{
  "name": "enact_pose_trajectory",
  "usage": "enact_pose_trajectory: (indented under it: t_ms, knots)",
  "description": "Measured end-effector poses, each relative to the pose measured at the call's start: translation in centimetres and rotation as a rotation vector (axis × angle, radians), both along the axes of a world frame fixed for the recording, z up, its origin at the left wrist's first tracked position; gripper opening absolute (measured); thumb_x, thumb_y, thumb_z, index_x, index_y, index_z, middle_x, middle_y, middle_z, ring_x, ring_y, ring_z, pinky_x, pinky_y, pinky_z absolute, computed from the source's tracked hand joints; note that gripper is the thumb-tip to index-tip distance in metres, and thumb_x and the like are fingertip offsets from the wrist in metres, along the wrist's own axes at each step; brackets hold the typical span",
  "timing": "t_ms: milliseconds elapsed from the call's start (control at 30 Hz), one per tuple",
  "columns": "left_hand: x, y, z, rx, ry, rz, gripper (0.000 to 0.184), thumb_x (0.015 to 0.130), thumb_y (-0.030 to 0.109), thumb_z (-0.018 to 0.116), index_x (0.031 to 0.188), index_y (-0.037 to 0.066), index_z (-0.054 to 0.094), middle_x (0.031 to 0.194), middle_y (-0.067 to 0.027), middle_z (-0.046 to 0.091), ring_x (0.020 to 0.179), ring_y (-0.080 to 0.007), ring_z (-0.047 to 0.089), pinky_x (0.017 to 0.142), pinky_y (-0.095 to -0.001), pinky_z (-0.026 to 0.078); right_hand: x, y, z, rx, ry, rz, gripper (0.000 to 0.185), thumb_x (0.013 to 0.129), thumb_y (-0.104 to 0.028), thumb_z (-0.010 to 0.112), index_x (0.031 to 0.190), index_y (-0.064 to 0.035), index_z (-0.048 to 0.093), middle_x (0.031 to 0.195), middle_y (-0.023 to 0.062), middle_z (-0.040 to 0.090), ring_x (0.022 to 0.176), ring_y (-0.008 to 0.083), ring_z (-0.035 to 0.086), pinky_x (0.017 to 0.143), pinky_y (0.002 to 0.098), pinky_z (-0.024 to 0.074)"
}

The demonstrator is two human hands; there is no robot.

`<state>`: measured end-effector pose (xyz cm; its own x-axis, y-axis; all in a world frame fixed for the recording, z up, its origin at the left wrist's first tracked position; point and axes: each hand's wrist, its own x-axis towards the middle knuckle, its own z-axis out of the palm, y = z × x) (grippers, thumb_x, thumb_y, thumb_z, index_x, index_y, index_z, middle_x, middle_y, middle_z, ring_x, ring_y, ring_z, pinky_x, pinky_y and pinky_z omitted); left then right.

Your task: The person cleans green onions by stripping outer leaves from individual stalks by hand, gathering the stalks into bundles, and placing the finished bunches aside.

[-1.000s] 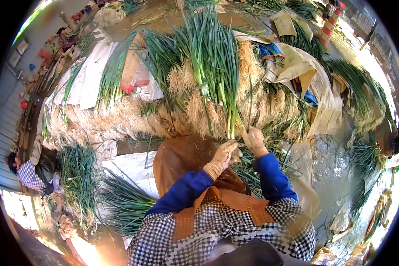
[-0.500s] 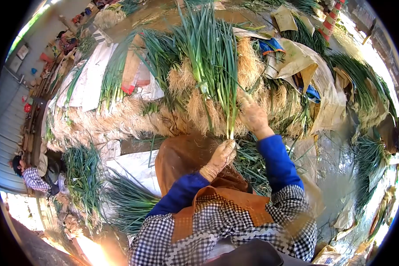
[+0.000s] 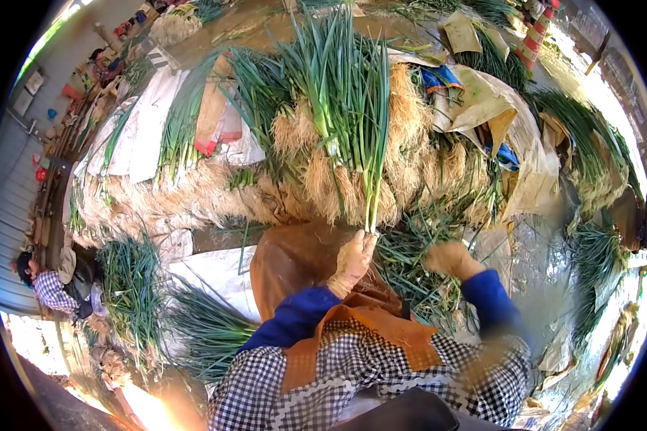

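My left hand (image 3: pixel 354 262) is closed around the pale root ends of a few green onions (image 3: pixel 372 194) in front of the brown apron (image 3: pixel 295 258). Their leaves stretch away from me over the pile. To the right, my right hand (image 3: pixel 451 260) hangs apart from the stalks, above loose green leaves (image 3: pixel 417 280); motion smears its fingers. Just beyond the held stalks lies a heap of green onions (image 3: pixel 331 93), with tangled tan roots (image 3: pixel 320 183) facing me.
White sacking (image 3: pixel 147 136) and tan sheets (image 3: pixel 535 158) cover parts of the long pile. More green onions (image 3: pixel 201 330) lie at my left on a white sheet (image 3: pixel 219 269). Another person (image 3: pixel 54 287) sits at far left. A red-and-white post (image 3: pixel 535 39) stands at back right.
My right hand has left the stalks and moved down and to the right. My left hand still holds the green onions and has shifted slightly toward me.
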<state>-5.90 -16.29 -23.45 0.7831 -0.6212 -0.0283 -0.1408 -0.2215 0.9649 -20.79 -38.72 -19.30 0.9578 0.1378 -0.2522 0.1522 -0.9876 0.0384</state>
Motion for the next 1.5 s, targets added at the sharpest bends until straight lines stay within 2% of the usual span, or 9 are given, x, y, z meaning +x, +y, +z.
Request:
enact_pose_trajectory:
  t_ms: [133,300,400,500,800,967,1167,1300,1500]
  knots:
    - [-2.3,0.3,1.0,0.312,-0.404,-0.002,0.02,0.088,0.023,0.055,0.1,0.007,0.058,0.079,-0.015,0.064,0.07,-0.0335,0.061,0.058,-0.0392,0.047,11.2,3.3,1.7,0.305,-0.972,-0.163,0.022,0.082,-0.032,0.062,0.084,-0.0098,0.064,0.077,0.0076,0.063,0.072,0.0207,0.062,0.058,0.0298,0.0486]
    - [-2.0,1.1,0.3,0.388,-0.445,0.002,0.024,0.088,0.028,0.054,0.097,0.006,0.056,0.077,-0.0174,0.062,0.067,-0.0354,0.06,0.058,-0.0406,0.046,16.5,4.9,1.0,1.059,-0.458,-0.532,0.034,0.082,-0.039,0.061,0.086,-0.0054,0.062,0.07,0.0071,0.058,0.063,0.018,0.056,0.056,0.0282,0.0457]
    - [-1.7,1.4,0.9,-0.136,0.565,-0.147,0.032,0.09,0.031,0.051,0.105,0.002,0.051,0.06,-0.0083,0.054,0.049,-0.0161,0.052,0.045,-0.0272,0.041,14.8,6.2,-0.5,1.323,-0.422,-0.592,0.029,0.084,-0.034,0.058,0.086,-0.0045,0.061,0.068,0.0047,0.054,0.058,0.0126,0.051,0.052,0.0259,0.0423]
    - [-0.9,1.2,0.2,-0.178,0.62,-0.16,0.037,0.091,0.032,0.05,0.111,0.002,0.048,0.056,-0.0025,0.049,0.045,-0.0085,0.046,0.042,-0.0217,0.036,10.2,7.4,-2.6,1.722,-0.073,-0.621,0.023,0.083,-0.027,0.057,0.082,-0.0045,0.06,0.07,0.0043,0.055,0.064,0.0109,0.051,0.056,0.0266,0.0426]
    - [-2.7,0.9,3.0,0.567,-0.498,-0.133,0.025,0.087,0.028,0.054,0.101,0.007,0.057,0.069,-0.0096,0.062,0.063,-0.0214,0.061,0.058,-0.0353,0.047,12.5,7.4,1.2,0.517,-0.43,-0.475,0.028,0.085,-0.035,0.06,0.091,-0.0078,0.061,0.075,0.0082,0.059,0.064,0.0143,0.054,0.058,0.0277,0.0454]
    - [-1.1,0.5,0.2,-0.662,1.401,-0.286,0.033,0.087,0.026,0.059,0.112,0.006,0.051,0.101,-0.0041,0.06,0.097,-0.0184,0.056,0.084,-0.0296,0.047,10.3,8.6,0.9,1.544,-0.298,-0.681,0.033,0.086,-0.025,0.052,0.109,-0.0019,0.057,0.086,0.0093,0.06,0.076,0.0164,0.056,0.069,0.0279,0.0452]
    - [0.5,1.0,-0.2,-0.536,0.719,-0.175,0.026,0.089,0.032,0.055,0.096,0.007,0.056,0.098,-0.0078,0.061,0.101,-0.023,0.058,0.079,-0.0373,0.051,0.8,5.0,-3.1,1.984,-0.866,-1.278,0.018,0.088,-0.024,0.048,0.078,-0.0089,0.051,0.061,0.0009,0.051,0.05,0.0118,0.046,0.05,0.0235,0.0383]
    - [5.6,5.8,6.7,-0.816,0.85,-0.321,0.027,0.09,0.039,0.052,0.089,0.011,0.052,0.068,0.002,0.055,0.057,-0.0071,0.052,0.048,-0.0195,0.045,-8.6,-4.5,-10.0,0.069,-0.091,-1.251,0.039,0.087,-0.04,0.048,0.089,-0.0018,0.058,0.088,0.0166,0.065,0.074,0.0315,0.063,0.064,0.0411,0.0478]
    - [8.7,5.3,9.8,-0.853,0.598,-0.104,0.028,0.091,0.038,0.05,0.085,0.012,0.056,0.055,0.0092,0.042,0.042,-0.0015,0.035,0.033,-0.0174,0.028,13.4,3.6,3.2,0.582,-0.812,-0.718,0.032,0.084,-0.042,0.055,0.082,-0.0105,0.063,0.082,0.0116,0.064,0.073,0.0302,0.062,0.064,0.0361,0.0479]
